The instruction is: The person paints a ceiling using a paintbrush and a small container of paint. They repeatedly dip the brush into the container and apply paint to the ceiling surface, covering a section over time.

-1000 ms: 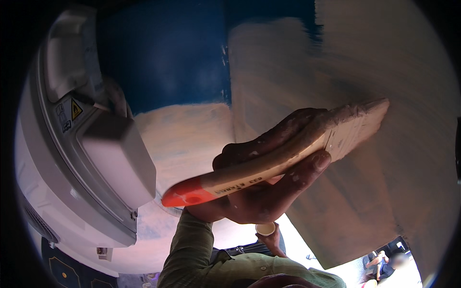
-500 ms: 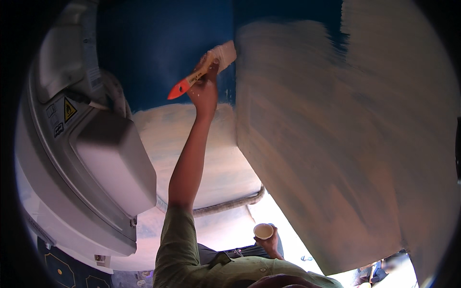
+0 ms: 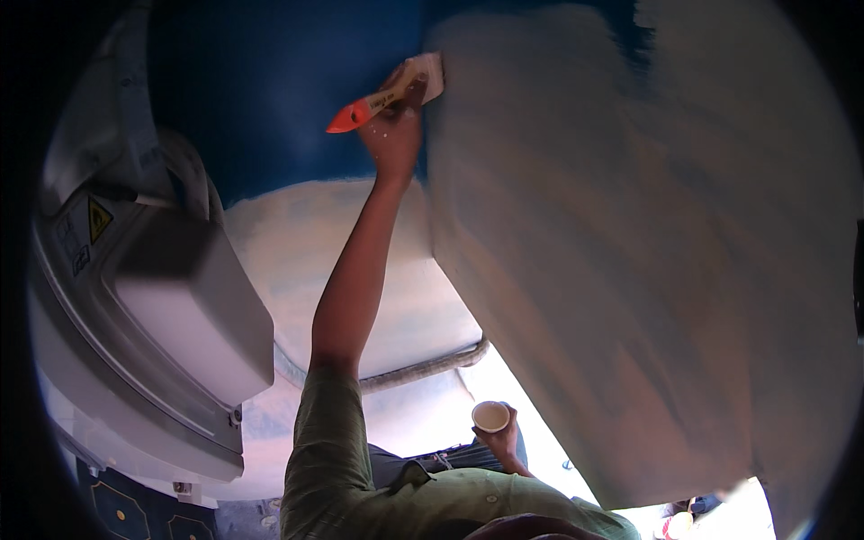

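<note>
My left hand [image 3: 394, 139] is raised high, its fingers closed round a flat paintbrush [image 3: 367, 110] with a red-ended wooden handle. The pale bristles point to the upper right and meet the inner corner where the blue wall [image 3: 279, 99] joins the pale-coated panel [image 3: 585, 207]. Small white paint specks dot the hand. Low down near my body, my right hand [image 3: 508, 441] is wrapped round a paper cup [image 3: 491, 417]. A pale inside shows through the cup's open top; its contents cannot be made out.
At the left hangs a white appliance [image 3: 193, 297] with a yellow warning label and a hose [image 3: 184, 171] behind it. A wrapped pipe [image 3: 427, 371] runs low along the pale wall. The panel's slanting lower edge borders a bright gap. A dark patterned surface [image 3: 126, 508] is at lower left.
My left hand and the brush have moved upward along the corner. The whole view has shifted slightly, and my right hand still holds the cup low down.
</note>
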Action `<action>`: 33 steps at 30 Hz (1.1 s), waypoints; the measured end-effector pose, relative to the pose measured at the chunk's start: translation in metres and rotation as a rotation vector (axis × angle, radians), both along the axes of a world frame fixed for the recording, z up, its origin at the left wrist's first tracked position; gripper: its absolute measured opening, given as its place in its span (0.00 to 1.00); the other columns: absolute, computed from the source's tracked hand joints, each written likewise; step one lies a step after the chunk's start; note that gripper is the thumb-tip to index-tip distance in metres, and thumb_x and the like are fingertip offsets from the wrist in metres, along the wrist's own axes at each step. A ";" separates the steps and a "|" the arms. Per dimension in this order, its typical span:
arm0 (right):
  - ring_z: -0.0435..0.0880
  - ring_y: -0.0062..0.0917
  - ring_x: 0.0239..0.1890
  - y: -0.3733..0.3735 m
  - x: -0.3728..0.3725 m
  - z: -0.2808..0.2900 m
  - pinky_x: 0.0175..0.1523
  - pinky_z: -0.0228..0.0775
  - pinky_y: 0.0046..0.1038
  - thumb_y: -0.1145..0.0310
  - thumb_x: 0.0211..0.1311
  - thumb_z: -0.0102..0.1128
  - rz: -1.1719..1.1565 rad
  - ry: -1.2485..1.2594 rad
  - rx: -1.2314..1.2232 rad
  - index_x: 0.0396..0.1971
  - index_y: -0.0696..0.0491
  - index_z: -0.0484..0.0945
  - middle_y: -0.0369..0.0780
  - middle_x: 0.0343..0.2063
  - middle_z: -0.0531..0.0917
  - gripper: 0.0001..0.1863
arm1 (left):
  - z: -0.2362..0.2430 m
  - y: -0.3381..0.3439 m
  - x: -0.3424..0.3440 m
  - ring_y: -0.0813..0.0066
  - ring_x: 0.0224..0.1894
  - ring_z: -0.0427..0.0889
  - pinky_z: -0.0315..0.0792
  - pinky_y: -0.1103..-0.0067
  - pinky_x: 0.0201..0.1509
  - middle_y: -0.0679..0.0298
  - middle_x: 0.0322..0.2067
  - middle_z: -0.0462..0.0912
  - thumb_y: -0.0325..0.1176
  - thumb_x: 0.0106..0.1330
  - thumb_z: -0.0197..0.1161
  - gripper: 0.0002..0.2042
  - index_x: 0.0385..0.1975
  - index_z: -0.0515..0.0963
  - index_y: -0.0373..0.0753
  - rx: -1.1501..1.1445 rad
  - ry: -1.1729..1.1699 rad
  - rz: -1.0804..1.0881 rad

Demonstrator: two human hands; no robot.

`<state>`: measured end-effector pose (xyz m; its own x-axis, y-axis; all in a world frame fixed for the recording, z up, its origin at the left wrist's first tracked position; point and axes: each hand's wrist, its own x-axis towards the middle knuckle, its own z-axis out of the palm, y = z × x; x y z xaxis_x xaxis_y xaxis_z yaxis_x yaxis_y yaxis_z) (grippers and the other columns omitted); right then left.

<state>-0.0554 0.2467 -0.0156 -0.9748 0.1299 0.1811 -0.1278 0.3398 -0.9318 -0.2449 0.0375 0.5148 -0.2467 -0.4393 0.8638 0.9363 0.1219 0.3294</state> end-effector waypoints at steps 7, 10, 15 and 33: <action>0.80 0.41 0.50 0.001 -0.002 -0.018 0.52 0.73 0.42 0.61 0.35 0.84 -0.007 0.054 -0.019 0.53 0.54 0.62 0.47 0.46 0.78 0.46 | -0.015 0.066 0.130 0.72 0.48 0.81 0.75 0.76 0.55 0.56 0.48 0.82 0.33 0.62 0.71 0.21 0.52 0.77 0.29 -0.128 0.161 -0.353; 0.78 0.38 0.50 0.005 -0.002 -0.013 0.54 0.72 0.41 0.62 0.31 0.85 0.020 0.038 -0.034 0.54 0.53 0.62 0.46 0.47 0.76 0.49 | -0.023 0.087 0.186 0.72 0.49 0.81 0.76 0.74 0.54 0.56 0.48 0.82 0.33 0.63 0.70 0.22 0.54 0.75 0.30 -0.248 0.199 -0.409; 0.78 0.38 0.50 0.007 0.000 0.001 0.54 0.72 0.41 0.60 0.31 0.85 0.033 -0.028 -0.017 0.55 0.53 0.62 0.46 0.47 0.76 0.49 | -0.021 0.065 0.207 0.74 0.49 0.79 0.73 0.75 0.54 0.55 0.46 0.81 0.31 0.63 0.70 0.21 0.53 0.75 0.29 -0.171 0.149 -0.315; 0.81 0.39 0.49 0.002 -0.008 -0.016 0.51 0.75 0.41 0.61 0.35 0.85 -0.016 0.052 0.027 0.55 0.51 0.61 0.47 0.46 0.80 0.47 | 0.022 -0.032 -0.074 0.74 0.37 0.84 0.75 0.78 0.45 0.56 0.35 0.86 0.28 0.61 0.70 0.14 0.41 0.81 0.24 0.001 0.164 0.266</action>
